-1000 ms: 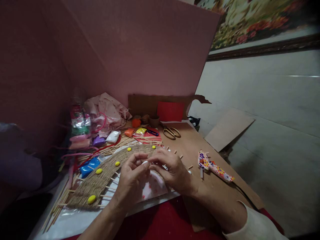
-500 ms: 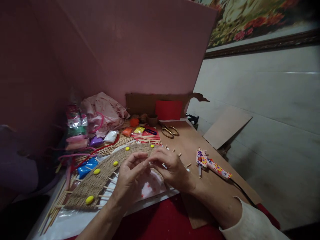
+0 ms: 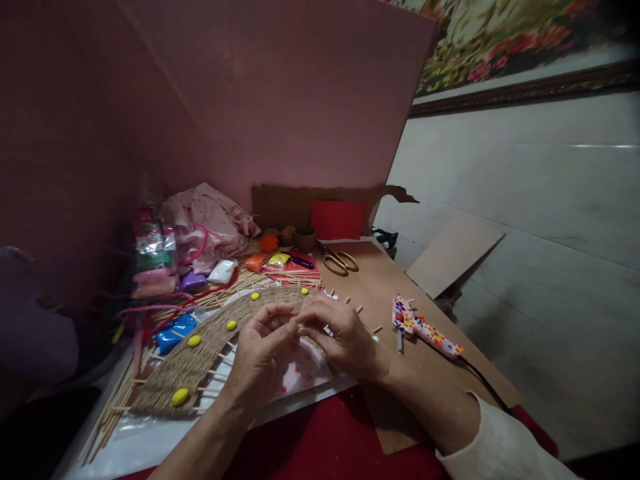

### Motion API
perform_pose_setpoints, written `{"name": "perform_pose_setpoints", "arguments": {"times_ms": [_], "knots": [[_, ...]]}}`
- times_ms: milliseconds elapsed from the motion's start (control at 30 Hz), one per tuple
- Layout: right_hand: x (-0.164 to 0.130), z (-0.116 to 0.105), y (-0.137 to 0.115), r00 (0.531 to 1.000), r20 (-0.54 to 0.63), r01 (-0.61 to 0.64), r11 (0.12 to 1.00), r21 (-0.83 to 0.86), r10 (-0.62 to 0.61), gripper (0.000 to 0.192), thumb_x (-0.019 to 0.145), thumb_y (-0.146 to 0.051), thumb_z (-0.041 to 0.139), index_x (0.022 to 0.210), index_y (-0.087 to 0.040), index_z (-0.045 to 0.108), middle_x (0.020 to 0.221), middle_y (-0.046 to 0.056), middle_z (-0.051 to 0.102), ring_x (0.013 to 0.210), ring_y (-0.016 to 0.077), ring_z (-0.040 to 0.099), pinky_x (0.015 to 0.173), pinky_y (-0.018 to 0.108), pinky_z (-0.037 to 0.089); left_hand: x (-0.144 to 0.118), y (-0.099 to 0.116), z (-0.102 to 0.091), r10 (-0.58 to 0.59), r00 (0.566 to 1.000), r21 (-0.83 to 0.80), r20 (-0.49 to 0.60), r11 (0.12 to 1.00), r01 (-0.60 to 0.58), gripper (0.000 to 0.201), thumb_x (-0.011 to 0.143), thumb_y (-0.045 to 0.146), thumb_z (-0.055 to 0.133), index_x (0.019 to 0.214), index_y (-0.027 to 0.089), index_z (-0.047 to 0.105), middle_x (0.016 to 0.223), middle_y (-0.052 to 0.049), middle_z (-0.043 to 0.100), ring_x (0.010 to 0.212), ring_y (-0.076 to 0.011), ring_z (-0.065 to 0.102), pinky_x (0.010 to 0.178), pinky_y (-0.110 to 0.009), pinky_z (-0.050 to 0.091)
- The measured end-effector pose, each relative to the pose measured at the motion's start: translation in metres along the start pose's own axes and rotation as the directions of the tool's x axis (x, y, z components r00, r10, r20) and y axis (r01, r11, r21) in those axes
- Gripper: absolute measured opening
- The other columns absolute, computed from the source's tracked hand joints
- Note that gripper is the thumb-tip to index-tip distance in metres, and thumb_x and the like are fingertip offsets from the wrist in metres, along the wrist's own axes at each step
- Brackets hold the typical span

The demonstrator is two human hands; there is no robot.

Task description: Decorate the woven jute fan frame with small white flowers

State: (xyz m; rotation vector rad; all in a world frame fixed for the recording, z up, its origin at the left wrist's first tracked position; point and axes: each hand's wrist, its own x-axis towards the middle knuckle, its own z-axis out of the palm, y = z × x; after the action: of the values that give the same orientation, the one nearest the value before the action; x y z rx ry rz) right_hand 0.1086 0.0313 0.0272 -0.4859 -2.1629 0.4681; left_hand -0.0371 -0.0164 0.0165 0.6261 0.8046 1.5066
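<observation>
We have both hands together over the near end of a woven arch, a curved band of twine wound on thin sticks that lies flat on a clear plastic sheet. Our left hand and right hand meet fingertip to fingertip, fingers curled in a pinch around something very small; we cannot tell what it is, or whether either hand truly has hold of it. Five yellow beads sit along the arch, spaced from its near left foot up to its far top. Under our hands lies a white cloth with red dots. To the right, a brown board covers the table, with a flowered glue gun lying on it near our right hand, its black cord trailing toward us. Farther back on the board rest gold scissors. On the far left are small coloured packets, loose sticks, and a crumpled pink cloth. A tall pink panel stands behind the table, a torn strip of cardboard and a red card leaning at its foot. To the right runs a pale wall, a framed flower picture hung high on it.
</observation>
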Motion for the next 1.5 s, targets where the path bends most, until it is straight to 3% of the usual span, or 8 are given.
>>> {"name": "perform_pose_setpoints", "arguments": {"times_ms": [200, 433, 900, 1300, 1367, 1433, 1500], "knots": [[-0.0008, 0.0006, 0.0016, 0.999, 0.012, 0.045, 0.999, -0.006, -0.045, 0.011, 0.084, -0.012, 0.055, 0.091, -0.017, 0.062, 0.081, 0.004, 0.061, 0.078, 0.0158, 0.055, 0.069, 0.03, 0.047, -0.0009, 0.0024, 0.0037, 0.007, 1.0, 0.02, -0.013, 1.0, -0.006, 0.034, 0.057, 0.013, 0.08, 0.086, 0.014, 0.062, 0.075, -0.001, 0.066, 0.064, -0.0108, 0.062, 0.057, -0.02, 0.047], [0.0009, -0.0006, 0.0005, 0.999, 0.023, -0.037, 0.999, 0.031, 0.036, 0.008, 0.081, -0.013, 0.061, 0.088, -0.016, 0.062, 0.083, 0.004, 0.062, 0.079, 0.0155, 0.056, 0.071, 0.029, 0.047, -0.0014, 0.0012, 0.0029, 0.016, 1.0, 0.028, -0.027, 0.999, -0.015, 0.033, 0.058, 0.014, 0.08, 0.085, 0.015, 0.06, 0.069, 0.0, 0.065, 0.06, -0.0112, 0.062, 0.055, -0.02, 0.047], [-0.0002, 0.0005, 0.0024, 0.999, -0.002, -0.038, 0.997, 0.071, 0.039, 0.006, 0.081, -0.015, 0.062, 0.087, -0.017, 0.063, 0.079, 0.003, 0.064, 0.075, 0.0148, 0.058, 0.069, 0.029, 0.047, 0.0001, 0.0016, 0.0033, 0.013, 0.999, -0.001, -0.043, 1.0, -0.013, 0.035, 0.056, 0.014, 0.081, 0.085, 0.015, 0.061, 0.071, 0.001, 0.063, 0.059, -0.0093, 0.06, 0.055, -0.019, 0.047], [-0.0006, -0.003, 0.0034, 0.997, 0.06, 0.048, 0.999, -0.005, -0.047, 0.005, 0.084, -0.014, 0.057, 0.086, -0.015, 0.062, 0.076, 0.004, 0.062, 0.071, 0.0142, 0.055, 0.065, 0.028, 0.045, 0.0024, 0.0015, -0.0009, -0.104, 0.995, -0.012, 0.001, 0.995, 0.104, 0.038, 0.057, 0.012, 0.08, 0.086, 0.016, 0.057, 0.066, 0.0, 0.065, 0.056, -0.0125, 0.062, 0.052, -0.022, 0.047], [-0.0001, -0.004, 0.0026, 0.999, 0.053, 0.01, 1.0, 0.012, -0.01, 0.005, 0.084, -0.017, 0.058, 0.082, -0.015, 0.062, 0.074, 0.004, 0.062, 0.07, 0.0138, 0.055, 0.065, 0.028, 0.046, 0.003, 0.0025, -0.0004, -0.11, 0.994, -0.004, -0.011, 0.994, 0.11, 0.036, 0.057, 0.012, 0.08, 0.085, 0.016, 0.058, 0.065, 0.0, 0.064, 0.056, -0.0126, 0.061, 0.052, -0.022, 0.047], [0.0004, -0.0046, 0.0017, 0.991, 0.076, -0.12, 0.98, 0.161, 0.109, 0.009, 0.083, -0.022, 0.06, 0.078, -0.015, 0.062, 0.07, 0.002, 0.061, 0.065, 0.0123, 0.055, 0.06, 0.027, 0.047, 0.0034, 0.0046, 0.0002, -0.093, 0.995, 0.01, -0.032, 0.996, 0.093, 0.035, 0.056, 0.013, 0.08, 0.084, 0.015, 0.059, 0.063, 0.001, 0.063, 0.055, -0.0118, 0.06, 0.053, -0.022, 0.047], [0.0008, -0.0046, 0.0011, 0.947, 0.187, -0.317, 0.846, 0.429, 0.26, 0.016, 0.082, -0.03, 0.062, 0.076, -0.014, 0.061, 0.064, -0.001, 0.059, 0.056, 0.0098, 0.054, 0.051, 0.023, 0.046, 0.0038, 0.0071, 0.0004, -0.06, 0.996, 0.037, -0.059, 0.997, 0.062, 0.035, 0.055, 0.013, 0.08, 0.085, 0.014, 0.062, 0.065, 0.0, 0.064, 0.055, -0.0106, 0.059, 0.054, -0.022, 0.047]]}}
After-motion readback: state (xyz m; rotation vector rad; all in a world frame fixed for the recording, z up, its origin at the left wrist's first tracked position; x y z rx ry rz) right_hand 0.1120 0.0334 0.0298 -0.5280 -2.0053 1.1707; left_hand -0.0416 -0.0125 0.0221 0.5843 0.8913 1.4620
